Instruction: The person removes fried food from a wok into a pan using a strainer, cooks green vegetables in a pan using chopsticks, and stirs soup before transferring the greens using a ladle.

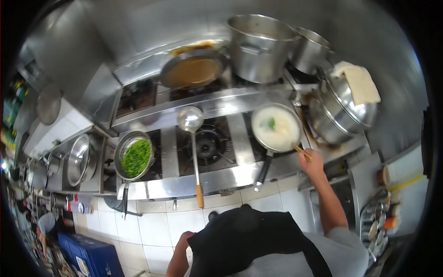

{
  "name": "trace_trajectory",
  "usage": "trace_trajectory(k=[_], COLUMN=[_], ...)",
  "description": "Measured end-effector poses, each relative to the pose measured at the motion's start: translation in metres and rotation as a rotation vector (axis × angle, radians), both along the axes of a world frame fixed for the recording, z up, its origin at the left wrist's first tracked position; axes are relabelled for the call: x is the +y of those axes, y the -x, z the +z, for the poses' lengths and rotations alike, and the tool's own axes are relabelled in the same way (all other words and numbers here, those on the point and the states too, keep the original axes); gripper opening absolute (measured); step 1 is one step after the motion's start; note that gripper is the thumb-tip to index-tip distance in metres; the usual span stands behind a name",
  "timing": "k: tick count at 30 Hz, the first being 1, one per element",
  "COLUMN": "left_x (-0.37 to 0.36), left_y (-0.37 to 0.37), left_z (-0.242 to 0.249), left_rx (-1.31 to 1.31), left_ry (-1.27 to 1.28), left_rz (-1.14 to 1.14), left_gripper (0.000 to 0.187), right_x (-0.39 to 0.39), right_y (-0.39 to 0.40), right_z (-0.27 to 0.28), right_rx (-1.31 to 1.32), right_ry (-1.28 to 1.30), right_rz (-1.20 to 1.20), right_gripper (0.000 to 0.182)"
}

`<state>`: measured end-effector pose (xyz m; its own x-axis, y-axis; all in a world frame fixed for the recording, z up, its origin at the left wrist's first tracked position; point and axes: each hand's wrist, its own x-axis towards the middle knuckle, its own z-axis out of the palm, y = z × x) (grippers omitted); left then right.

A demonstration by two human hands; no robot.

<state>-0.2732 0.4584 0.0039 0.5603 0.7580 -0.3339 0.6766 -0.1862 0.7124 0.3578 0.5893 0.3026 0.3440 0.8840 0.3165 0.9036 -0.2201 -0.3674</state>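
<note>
My right hand (312, 164) is closed around a pair of wooden chopsticks (299, 148). Their tips reach the right rim of a frying pan (264, 168) on the right front burner. Pale white liquid (281, 127) fills this pan, with a green leafy piece (272, 123) in it. My left hand (185, 241) hangs low beside the black apron (249, 240); its fingers are mostly hidden, and something white shows next to it. Left of the pan, a long ladle (190, 121) with a wooden handle lies across the middle burner (205, 145).
A pan of chopped greens (137, 158) sits at the stove's left. Behind stand a wok of brown liquid (194, 73), a tall stockpot (259, 51) and a smaller pot (310, 51). A lidded steamer (339, 111) with a cloth (360, 83) is at right. A person (46, 226) works far left.
</note>
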Motion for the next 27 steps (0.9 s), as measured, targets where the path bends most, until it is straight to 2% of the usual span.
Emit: trace_trajectory(k=[1, 3, 5, 6, 7, 8, 9, 10, 12, 13, 15, 16, 18, 19, 21, 23, 25, 26, 27], left_x=[0.014, 0.054, 0.083, 0.104, 0.119, 0.133, 0.143, 0.153, 0.174, 0.178, 0.175, 0.172, 0.173, 0.173, 0.166, 0.161, 0.162, 0.166, 0.17], left_y=[-0.011, -0.033, -0.07, -0.101, -0.107, -0.122, -0.133, -0.136, -0.132, -0.124, -0.11, -0.102, -0.079, -0.066, -0.042, -0.036, -0.035, -0.035, -0.038], left_z=[0.025, 0.085, 0.157, 0.235, 0.232, 0.255, 0.276, 0.274, 0.257, 0.248, 0.229, 0.222, 0.213, 0.209, 0.198, 0.167, 0.137, 0.133, 0.128], left_rx=[0.164, 0.146, 0.032, -0.109, -0.397, -0.739, -1.084, -1.087, -1.297, -1.301, -1.171, -1.169, -0.981, -0.983, -0.633, -0.586, 0.059, 0.174, 0.172], left_ry=[-0.097, 0.059, 0.009, 0.286, 0.366, 0.627, 0.885, 0.879, 0.83, 0.825, 0.682, 0.685, 0.506, 0.506, 0.598, 0.648, -0.098, -0.093, -0.084], left_rz=[-0.161, -0.227, 0.088, 0.408, 0.449, 0.59, 0.722, 0.725, 1.036, 1.035, 0.989, 0.993, 0.992, 1.0, 0.79, 0.791, 0.624, 0.624, 0.629], left_gripper=[0.03, 0.036, 0.037, 0.039, 0.038, 0.038, 0.039, 0.039, 0.037, 0.037, 0.029, 0.029, 0.023, 0.023, 0.025, 0.025, 0.024, 0.03, 0.03], right_x=[0.018, 0.028, 0.054, 0.061, 0.061, 0.062, 0.06, 0.061, 0.07, 0.071, 0.066, 0.061, 0.054, 0.06, 0.081, 0.096, 0.112, 0.116, 0.118], right_y=[0.023, 0.105, 0.169, 0.217, 0.255, 0.293, 0.321, 0.335, 0.358, 0.363, 0.364, 0.359, 0.347, 0.34, 0.335, 0.345, 0.355, 0.36, 0.363], right_z=[0.012, 0.043, 0.011, 0.012, 0.001, -0.01, -0.016, -0.027, -0.046, -0.051, -0.059, -0.057, -0.049, -0.062, -0.106, -0.132, -0.148, -0.154, -0.161], right_rx=[-0.002, 0.324, 0.13, -0.125, 0.07, 0.268, 0.022, 0.021, 0.098, 0.096, -0.034, -0.03, 0.445, 0.444, 0.343, 0.257, 0.171, 0.256, 0.336], right_ry=[-0.013, -0.196, -0.218, 0.021, -0.046, -0.08, -0.153, -0.157, -0.237, -0.24, -0.249, -0.245, 0.434, 0.438, 0.651, 0.669, 0.674, 0.688, 0.703], right_rz=[0.038, 0.173, 0.503, 0.544, 0.746, 0.954, 1.09, 1.096, 1.157, 1.161, 1.214, 1.214, 0.847, 0.853, 0.367, 0.338, 0.309, 0.263, 0.217], right_gripper=[0.023, 0.019, 0.018, 0.018, 0.018, 0.018, 0.017, 0.017, 0.024, 0.024, 0.041, 0.041, 0.044, 0.044, 0.054, 0.052, 0.05, 0.049, 0.049])
